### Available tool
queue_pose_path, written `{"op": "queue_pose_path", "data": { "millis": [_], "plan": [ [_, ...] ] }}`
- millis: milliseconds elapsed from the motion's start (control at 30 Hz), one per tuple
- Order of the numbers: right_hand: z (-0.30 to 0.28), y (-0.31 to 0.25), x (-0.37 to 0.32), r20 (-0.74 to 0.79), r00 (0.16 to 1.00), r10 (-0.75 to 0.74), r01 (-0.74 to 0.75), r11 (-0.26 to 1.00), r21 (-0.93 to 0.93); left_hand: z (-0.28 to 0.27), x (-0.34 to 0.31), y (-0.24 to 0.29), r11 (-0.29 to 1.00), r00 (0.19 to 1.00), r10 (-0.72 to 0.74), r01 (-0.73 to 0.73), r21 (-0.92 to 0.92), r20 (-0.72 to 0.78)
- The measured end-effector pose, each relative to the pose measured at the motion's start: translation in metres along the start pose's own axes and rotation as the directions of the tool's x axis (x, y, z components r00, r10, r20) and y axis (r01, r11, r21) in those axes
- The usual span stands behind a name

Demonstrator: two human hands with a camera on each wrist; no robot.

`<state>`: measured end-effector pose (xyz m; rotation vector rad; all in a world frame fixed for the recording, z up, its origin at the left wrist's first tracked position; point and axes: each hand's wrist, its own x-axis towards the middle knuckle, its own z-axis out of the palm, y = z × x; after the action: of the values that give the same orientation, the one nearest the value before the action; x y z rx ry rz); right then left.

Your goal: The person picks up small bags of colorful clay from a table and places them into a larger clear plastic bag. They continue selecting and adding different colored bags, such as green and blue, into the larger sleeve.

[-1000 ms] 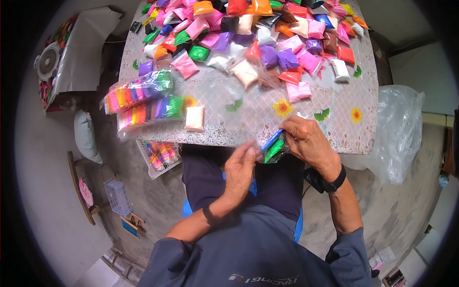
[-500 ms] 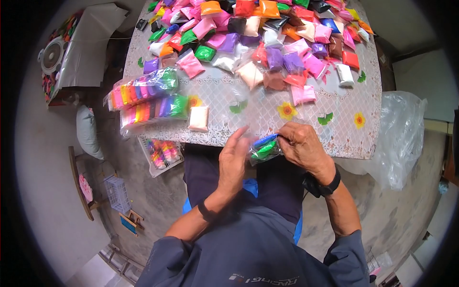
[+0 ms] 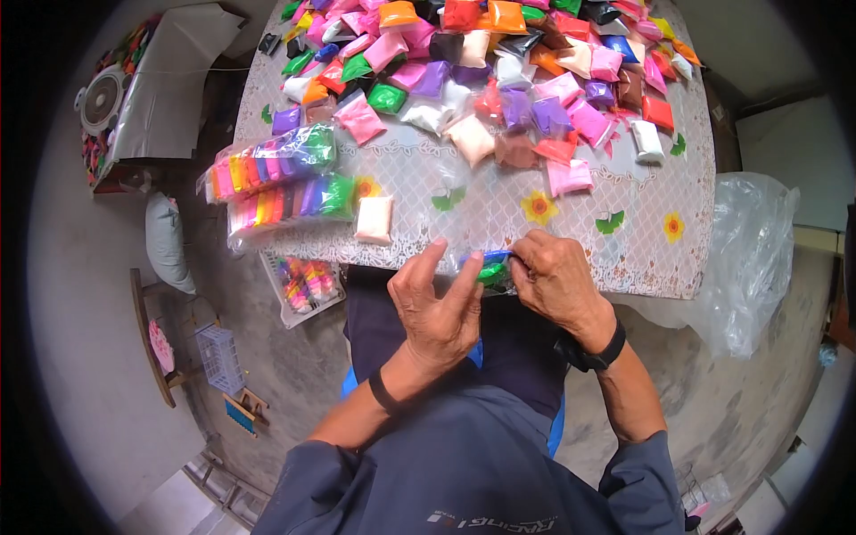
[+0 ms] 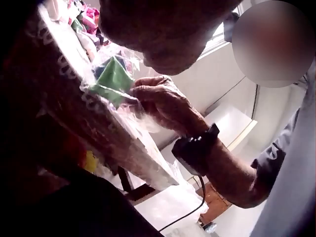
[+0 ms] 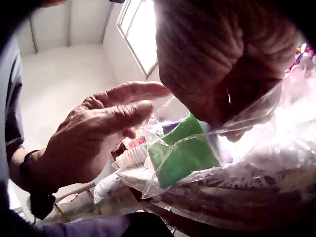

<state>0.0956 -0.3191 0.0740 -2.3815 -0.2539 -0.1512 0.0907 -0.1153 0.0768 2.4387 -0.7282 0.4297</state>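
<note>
At the table's front edge, my right hand [image 3: 560, 278] pinches one end of a clear plastic bag [image 5: 163, 170]. Inside the bag lie a green packet [image 3: 491, 273] and a blue packet [image 3: 497, 256]; the green one [image 4: 114, 81] faces the left wrist view. My left hand [image 3: 437, 309] is just left of the bag, fingers extended and apart, with the fingertips close by its left end. In the right wrist view the left hand [image 5: 96, 131] shows straight fingers beside the clear film. The right fingertips are partly hidden behind the right hand itself there.
Many coloured packets [image 3: 431, 80] are heaped across the far side of the table. Two filled clear bags [image 3: 285, 201] lie at the left, next to a cream packet [image 3: 374, 220]. Below the left edge stands a white basket [image 3: 290, 312]. Clear plastic sheeting [image 3: 744, 267] hangs at the right.
The left hand's fingers have spread out from near the bag's end. The right hand and the bag have shifted slightly left, and the bag now lies flatter, closer to the table edge.
</note>
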Motion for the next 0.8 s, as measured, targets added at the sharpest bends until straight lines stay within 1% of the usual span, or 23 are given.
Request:
{"op": "queue_pose_path", "data": {
  "millis": [33,67,100,167,233,333,367,433,567,633,667,733,767,800],
  "plan": [
    [0.0,0.0,0.0,-0.006,1.0,-0.012,0.012,1.0,-0.006,-0.002,0.003,-0.001,0.997,0.996,0.081,-0.081,0.012,-0.029],
    [0.001,-0.001,0.0,-0.008,1.0,-0.012,0.012,1.0,-0.005,-0.006,0.007,0.001,0.994,0.992,0.11,-0.108,0.026,-0.068],
    [0.001,-0.001,-0.001,-0.008,1.0,-0.008,0.007,1.0,-0.005,-0.011,0.008,0.002,0.993,0.991,0.113,-0.111,0.027,-0.068],
    [0.002,0.0,-0.002,-0.008,1.0,0.0,0.0,1.0,-0.004,-0.019,0.006,0.003,0.988,0.982,0.152,-0.156,0.019,0.116],
    [0.004,0.001,-0.002,-0.02,1.0,-0.002,0.002,1.0,-0.013,-0.016,0.009,0.008,0.99,0.984,0.137,-0.141,0.031,0.11],
    [0.006,0.005,-0.002,-0.035,0.999,-0.025,0.027,0.999,0.047,-0.009,0.015,0.013,0.984,0.99,0.065,-0.084,0.157,0.124],
    [0.005,0.005,-0.002,-0.035,0.999,-0.026,0.028,0.999,0.046,-0.005,0.014,0.011,0.984,0.99,0.065,-0.084,0.157,0.123],
    [0.003,0.006,-0.002,0.013,1.0,-0.02,0.018,0.997,0.081,0.001,0.013,0.008,0.978,0.991,0.057,-0.08,0.194,0.121],
    [0.005,0.015,-0.004,0.057,0.998,-0.009,0.003,0.994,0.109,0.001,0.009,0.008,0.983,0.983,0.08,-0.106,0.153,0.168],
    [0.008,0.016,-0.005,0.003,1.0,-0.017,0.017,0.99,0.14,-0.001,0.008,0.008,0.981,0.975,0.13,-0.153,0.122,0.18],
    [0.007,0.016,-0.005,0.003,1.0,-0.015,0.015,0.99,0.14,-0.002,0.007,0.007,0.981,0.975,0.131,-0.154,0.121,0.181],
    [0.006,0.018,-0.005,0.05,0.998,-0.049,0.043,0.991,0.126,-0.005,0.007,0.008,0.972,0.964,0.179,-0.203,0.114,0.195],
    [0.004,0.016,-0.005,0.051,0.998,-0.047,0.041,0.991,0.126,-0.006,0.006,0.009,0.973,0.964,0.179,-0.203,0.113,0.196],
    [0.003,0.014,-0.004,0.061,0.995,-0.082,0.074,0.989,0.129,-0.008,0.006,0.011,0.974,0.964,0.184,-0.205,0.099,0.191]
  ]
}}
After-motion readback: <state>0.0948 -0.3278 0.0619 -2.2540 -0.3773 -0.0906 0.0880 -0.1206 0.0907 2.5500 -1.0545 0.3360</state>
